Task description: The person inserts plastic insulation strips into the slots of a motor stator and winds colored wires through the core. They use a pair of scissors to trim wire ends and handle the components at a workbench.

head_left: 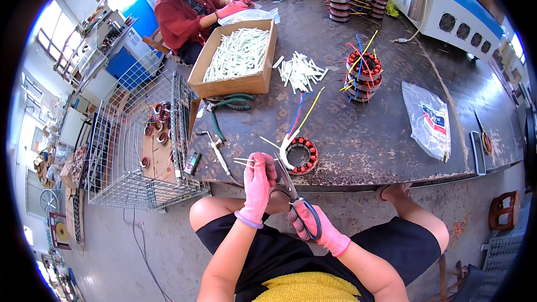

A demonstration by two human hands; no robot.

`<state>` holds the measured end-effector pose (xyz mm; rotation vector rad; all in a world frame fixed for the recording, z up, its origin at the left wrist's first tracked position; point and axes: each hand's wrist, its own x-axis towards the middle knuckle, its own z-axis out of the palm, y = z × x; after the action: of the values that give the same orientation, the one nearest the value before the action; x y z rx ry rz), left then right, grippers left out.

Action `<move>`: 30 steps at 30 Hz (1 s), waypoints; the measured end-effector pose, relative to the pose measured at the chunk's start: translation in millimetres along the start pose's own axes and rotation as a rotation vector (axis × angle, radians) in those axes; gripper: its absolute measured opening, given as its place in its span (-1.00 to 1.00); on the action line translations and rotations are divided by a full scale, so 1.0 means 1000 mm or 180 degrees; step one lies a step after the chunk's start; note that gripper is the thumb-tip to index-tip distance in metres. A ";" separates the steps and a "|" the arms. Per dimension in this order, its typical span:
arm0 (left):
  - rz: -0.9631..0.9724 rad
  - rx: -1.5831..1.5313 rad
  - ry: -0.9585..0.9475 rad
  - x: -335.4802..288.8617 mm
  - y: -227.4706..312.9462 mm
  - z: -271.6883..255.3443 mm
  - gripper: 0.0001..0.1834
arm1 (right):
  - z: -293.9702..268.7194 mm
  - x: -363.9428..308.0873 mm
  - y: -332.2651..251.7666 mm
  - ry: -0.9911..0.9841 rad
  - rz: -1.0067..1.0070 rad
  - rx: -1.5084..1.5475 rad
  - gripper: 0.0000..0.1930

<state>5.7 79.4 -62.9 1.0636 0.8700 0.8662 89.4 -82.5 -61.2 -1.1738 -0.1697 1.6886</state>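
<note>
My left hand (258, 184), in a pink glove, is closed on thin white sleeves (241, 162) that stick out to its left. My gloved right hand (320, 228) grips scissors (287, 181) by their dark blue handles. The blades point up and away, close beside the left fingers; whether they touch a sleeve I cannot tell. Just beyond the hands a ring-shaped motor stator (311, 163) with red windings lies near the table's front edge. Red, blue and yellow wires (306, 113) rise from it, with white sleeving on its left side.
A cardboard box (235, 86) of white sleeves stands beyond, beside a loose sleeve pile (300, 72). Stacked stators (363, 85), pliers (232, 102), a torch-like tool (219, 155) and a plastic bag (426, 120) lie around. A wire cart (140, 182) stands left; a co-worker (182, 19) sits far left.
</note>
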 end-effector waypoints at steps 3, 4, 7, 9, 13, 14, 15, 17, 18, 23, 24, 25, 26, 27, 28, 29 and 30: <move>0.0203 -0.0291 0.0098 0.010 0.001 -0.004 -0.54 | 0.001 -0.009 0.006 -0.0052 -0.0199 -0.0090 -0.46; 0.0248 -0.0374 0.0029 0.013 0.002 -0.007 -0.56 | 0.000 -0.010 0.010 -0.0123 -0.0174 0.0013 -0.45; 0.0894 -0.0059 -0.0279 0.020 0.006 0.000 -0.60 | -0.014 -0.003 0.036 -0.0558 -0.0027 0.0560 -0.41; 0.1350 0.0275 -0.0479 0.027 0.007 0.013 -0.63 | -0.004 -0.007 0.035 -0.0635 -0.0301 0.0447 -0.34; 0.0222 0.0421 -0.0557 0.029 0.014 0.008 -0.68 | 0.004 0.004 0.034 -0.0679 -0.0471 0.0423 -0.23; 0.0167 0.0327 -0.0427 0.027 0.011 0.006 -0.66 | 0.008 0.009 0.032 -0.0676 -0.0473 0.0530 -0.24; 0.0113 0.0235 -0.0296 0.025 0.008 0.004 -0.65 | 0.013 0.015 0.027 -0.0674 -0.0474 0.0637 -0.25; 0.0112 0.0228 -0.0188 0.027 0.005 0.002 -0.60 | 0.013 0.026 0.021 -0.0800 -0.0378 0.0689 -0.25; 0.0107 0.0193 -0.0203 0.027 0.004 0.002 -0.60 | 0.013 0.027 0.021 -0.0743 -0.0385 0.0713 -0.25; 0.0064 0.0162 -0.0152 0.025 0.004 0.002 -0.62 | 0.029 0.022 0.007 -0.0327 -0.0409 0.0654 -0.15; 0.0050 0.0146 -0.0167 0.025 0.003 0.001 -0.62 | 0.029 0.023 0.008 -0.0342 -0.0399 0.0634 -0.16; 0.0035 0.0130 -0.0181 0.026 0.002 0.000 -0.63 | 0.027 0.024 0.008 -0.0356 -0.0387 0.0612 -0.16; 0.0023 0.0112 -0.0193 0.026 0.002 -0.001 -0.63 | 0.027 0.025 0.008 -0.0372 -0.0375 0.0587 -0.16; 0.0034 0.0112 -0.0207 0.026 0.001 -0.002 -0.63 | 0.028 0.025 0.008 -0.0358 -0.0370 0.0599 -0.17; 0.0044 0.0111 -0.0219 0.027 0.000 -0.003 -0.63 | 0.029 0.026 0.007 -0.0345 -0.0363 0.0610 -0.18; 0.0058 0.0111 -0.0233 0.027 0.001 -0.002 -0.63 | 0.030 0.026 0.005 -0.0334 -0.0360 0.0620 -0.18; 0.0056 0.0131 -0.0223 0.026 0.001 -0.002 -0.63 | 0.032 0.026 0.004 -0.0298 -0.0364 0.0607 -0.18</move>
<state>14.5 104.0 -66.9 1.1323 0.8239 0.8239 63.2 -51.1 -63.1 -0.9276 -0.1279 1.6216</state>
